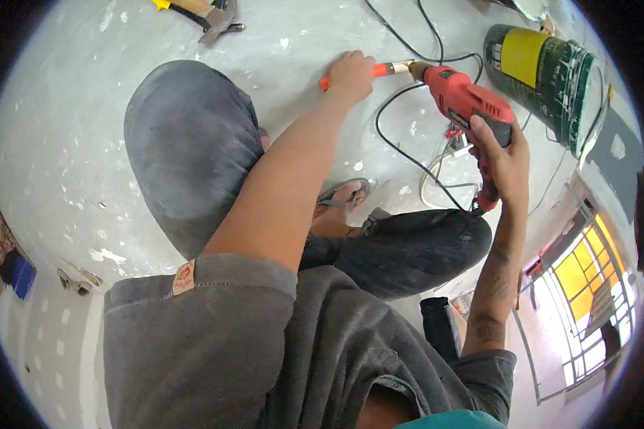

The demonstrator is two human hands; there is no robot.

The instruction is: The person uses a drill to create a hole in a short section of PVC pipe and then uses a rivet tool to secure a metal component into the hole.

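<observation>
With the left hand curled around an orange-handled tool over the gray floor, the right hand wraps the grip of a red drill, its chuck at the tool's pale end. Lining these up seems the step in hand; next probably calls for steadiness. The green bucket nearby hides its contents.

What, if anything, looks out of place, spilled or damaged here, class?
The grey floor is scattered with white patches, which look like splashes or chips; I cannot tell which. The black cord also lies in loose, untidy loops near the red drill in the right hand.
</observation>
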